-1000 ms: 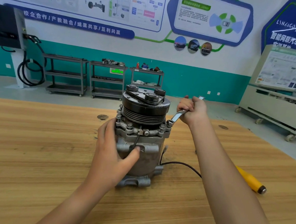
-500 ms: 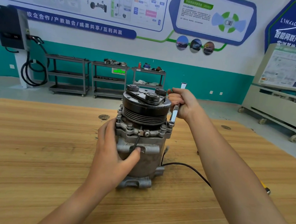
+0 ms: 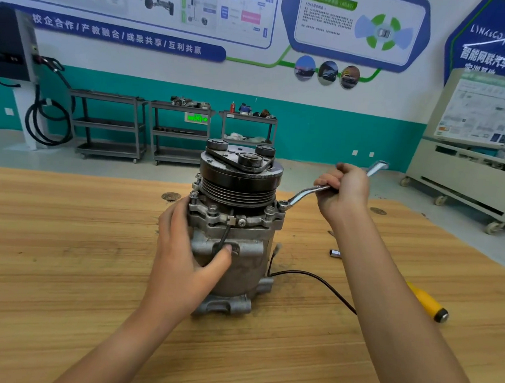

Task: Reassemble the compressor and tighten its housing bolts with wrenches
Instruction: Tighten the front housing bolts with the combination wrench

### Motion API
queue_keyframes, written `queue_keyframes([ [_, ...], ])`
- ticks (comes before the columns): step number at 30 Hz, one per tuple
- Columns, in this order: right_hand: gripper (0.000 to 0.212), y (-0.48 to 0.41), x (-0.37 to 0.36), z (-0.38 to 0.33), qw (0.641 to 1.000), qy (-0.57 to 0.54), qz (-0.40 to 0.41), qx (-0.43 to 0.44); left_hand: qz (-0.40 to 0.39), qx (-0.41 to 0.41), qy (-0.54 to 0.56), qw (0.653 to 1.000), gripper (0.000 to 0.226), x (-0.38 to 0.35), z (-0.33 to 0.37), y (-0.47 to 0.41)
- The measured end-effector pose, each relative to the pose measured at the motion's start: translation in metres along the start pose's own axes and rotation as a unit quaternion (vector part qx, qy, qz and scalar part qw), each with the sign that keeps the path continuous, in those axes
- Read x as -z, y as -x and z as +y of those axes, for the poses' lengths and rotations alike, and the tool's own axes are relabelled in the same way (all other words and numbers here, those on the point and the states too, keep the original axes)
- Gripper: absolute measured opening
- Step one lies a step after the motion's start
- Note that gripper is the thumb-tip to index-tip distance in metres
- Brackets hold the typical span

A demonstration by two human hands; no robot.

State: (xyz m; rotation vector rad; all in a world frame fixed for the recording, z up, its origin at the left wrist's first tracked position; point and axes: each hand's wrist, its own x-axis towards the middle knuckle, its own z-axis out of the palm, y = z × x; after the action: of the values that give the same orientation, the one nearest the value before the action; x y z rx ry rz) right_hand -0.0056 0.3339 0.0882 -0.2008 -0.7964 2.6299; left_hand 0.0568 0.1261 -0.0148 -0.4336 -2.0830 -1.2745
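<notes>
Wooden bench top (image 3: pixel 66 254) carries the work, with a teal-banded workshop wall behind it. My left hand (image 3: pixel 184 246) wraps the side of the compressor (image 3: pixel 236 258), thumb pressed on the front face, bracing the unit upright on its base. Immediately right of that grip, the ring end of the wrench (image 3: pixel 306 192) sits over a housing bolt (image 3: pixel 282 205) at the right corner of the flange, under the grooved pulley (image 3: pixel 239 187). My right hand (image 3: pixel 345 190) is clenched round the wrench shank, up and right of the bolt, and the free end projects beyond the fist. Below this grip, a black cable (image 3: pixel 314 278), a small socket (image 3: pixel 335 253) and, further right, a yellow-handled tool (image 3: pixel 424 300) lie on the bench.

Step in hand, by my judgement: tightening the flange bolts, with one bolt engaged. The next move calls for swinging the shank about the bolt with the ring fully seated while the left hand resists rotation, then transfer to the adjacent bolt.

Legible writing: far up and left of the bracing grip, a blue banner (image 3: pixel 116 34) reads "校企合作 / 产教融合 / 成果共享 / 互利共赢". Up and right of the wrench grip, a blue panel (image 3: pixel 486 54) reads "LYNK&CO" and "智能网联汽车".
</notes>
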Motion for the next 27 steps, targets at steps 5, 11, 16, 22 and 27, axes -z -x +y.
queue_keyframes([
  [5,0.015,0.04,0.026,0.005,0.985,-0.039,0.05,0.16,0.0,0.004,0.013,1.0,0.078,-0.001,0.002,0.0],
  [11,0.018,0.075,0.033,0.014,0.961,-0.022,0.028,0.273,0.0,-0.001,0.017,1.0,0.078,-0.002,0.001,-0.001],
  [16,0.023,0.1,0.044,0.032,0.927,0.039,-0.066,0.367,-0.004,0.001,0.026,1.0,0.078,-0.001,0.0,0.0],
  [22,0.027,0.102,0.051,0.039,0.909,0.075,-0.089,0.401,-0.004,0.007,0.032,0.999,0.078,-0.001,-0.001,0.0],
  [27,0.012,0.106,0.049,0.044,0.816,0.201,-0.181,0.511,0.0,0.005,0.032,0.999,0.078,-0.002,-0.001,0.0],
])
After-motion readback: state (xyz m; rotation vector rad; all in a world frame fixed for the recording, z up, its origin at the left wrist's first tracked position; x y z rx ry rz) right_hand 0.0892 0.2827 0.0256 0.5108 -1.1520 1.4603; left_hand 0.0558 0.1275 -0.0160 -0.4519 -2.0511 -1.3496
